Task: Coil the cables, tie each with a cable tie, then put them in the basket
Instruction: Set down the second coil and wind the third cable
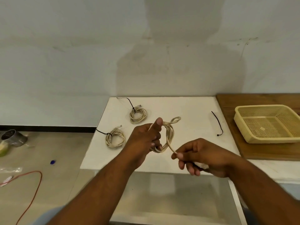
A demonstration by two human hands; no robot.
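Left hand [146, 137]: fingers curled round one side of the cream cable coil [169, 135], thumb up, held above the white table [186, 108]. Right hand [199, 156]: thumb and forefinger pinch the cable's free tail [172, 149], other fingers loosely curled. Your hands are near but apart, joined only by that short run of cable.

Handling, as a judgement: light, soft-jacketed, springy. The loops want to open, and one small loop already stands out at 1 o'clock of the coil. Keep the left grip across all turns at once. Take the tail close to the coil, not at the plug, so it lays in flat.

Position: the coil sits just at 3 o'clock of your left palm, and at 10 o'clock of your right hand.

The loose black cable tie [217, 124] lies on the table at 2 o'clock of the right hand, well apart. The basket [259, 106] is at 2 o'clock beyond it, on the wooden board [230, 101]; nothing shows inside.

Two tied coils lie on the table: the far coil [138, 115] at 12 o'clock of the left hand, the near coil [115, 138] at 9 o'clock.
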